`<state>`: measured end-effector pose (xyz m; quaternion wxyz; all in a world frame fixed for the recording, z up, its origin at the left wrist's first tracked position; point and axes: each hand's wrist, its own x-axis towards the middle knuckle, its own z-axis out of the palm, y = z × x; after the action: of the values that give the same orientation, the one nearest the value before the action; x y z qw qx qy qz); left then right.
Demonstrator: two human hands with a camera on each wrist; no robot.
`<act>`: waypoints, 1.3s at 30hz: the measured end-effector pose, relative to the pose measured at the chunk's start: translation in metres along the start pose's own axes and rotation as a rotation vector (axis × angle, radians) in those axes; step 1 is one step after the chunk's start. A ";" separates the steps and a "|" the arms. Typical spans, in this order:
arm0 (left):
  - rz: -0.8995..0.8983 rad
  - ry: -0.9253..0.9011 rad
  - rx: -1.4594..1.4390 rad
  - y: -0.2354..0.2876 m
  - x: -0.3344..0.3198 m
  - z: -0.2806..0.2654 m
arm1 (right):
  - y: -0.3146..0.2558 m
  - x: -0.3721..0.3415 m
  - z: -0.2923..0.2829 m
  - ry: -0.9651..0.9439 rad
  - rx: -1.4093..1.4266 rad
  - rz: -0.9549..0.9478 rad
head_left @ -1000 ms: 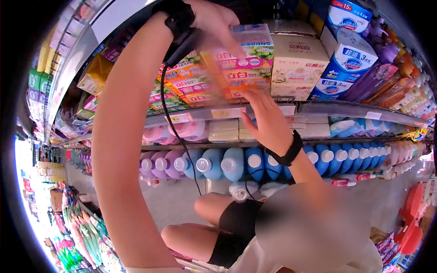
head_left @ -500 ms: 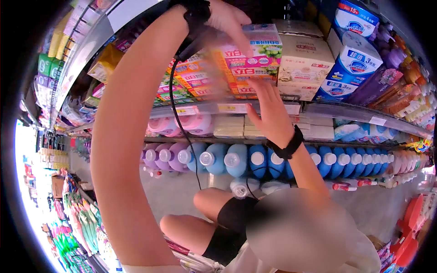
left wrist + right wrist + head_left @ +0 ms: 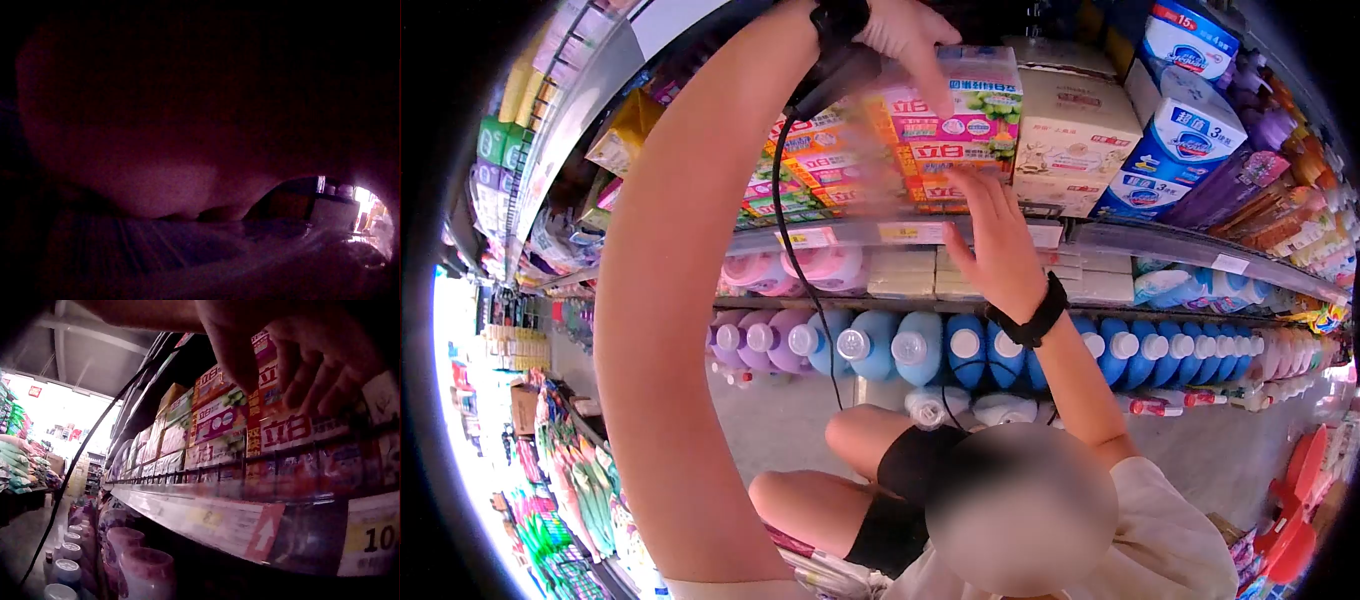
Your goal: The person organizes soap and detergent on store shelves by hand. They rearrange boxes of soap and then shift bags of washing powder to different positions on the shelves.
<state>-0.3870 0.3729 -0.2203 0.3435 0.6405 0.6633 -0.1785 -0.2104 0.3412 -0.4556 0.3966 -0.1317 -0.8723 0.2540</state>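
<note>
At the top of the head view, my left hand (image 3: 905, 35) lies over the top left of a stack of orange and pink soap boxes (image 3: 960, 125), one digit pointing down the front. In the dark left wrist view, the hand (image 3: 169, 187) is close to a shiny wrapped surface (image 3: 156, 247). Lower down, my right hand (image 3: 1000, 245) has its fingers extended against the lower front of the stack. The right wrist view shows the hand's (image 3: 300, 356) fingers at the fronts of the boxes (image 3: 287, 434).
Beige boxes (image 3: 1075, 135) and blue-white soap packs (image 3: 1190, 135) stand right of the stack. A shelf edge with price labels (image 3: 915, 232) runs below. Blue bottles (image 3: 968, 350) line a lower shelf. A black cable (image 3: 785, 215) hangs in front of the shelves.
In the head view, both hands and the shelf goods have shifted slightly right. The hands keep nearly the same places against the stack.
</note>
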 end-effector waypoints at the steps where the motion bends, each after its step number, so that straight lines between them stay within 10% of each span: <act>1: -0.003 0.099 0.059 -0.008 0.007 0.003 | -0.001 0.001 0.000 0.016 -0.021 -0.019; 22: -0.156 0.380 0.126 0.023 -0.041 0.036 | -0.002 0.001 0.000 -0.033 0.006 0.012; 26: -0.230 0.494 0.459 -0.024 -0.073 0.060 | -0.009 0.002 0.000 -0.058 -0.026 0.026; 28: 0.167 0.706 0.023 -0.093 -0.046 0.082 | -0.013 0.005 0.005 -0.044 -0.018 -0.031; 39: 0.105 0.813 0.187 -0.118 -0.034 0.097 | -0.041 0.027 0.044 -0.121 0.053 -0.083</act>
<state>-0.4820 0.2695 -0.2890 0.0026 0.7201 0.6923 0.0471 -0.2624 0.3037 -0.4401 0.3567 -0.0693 -0.8922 0.2680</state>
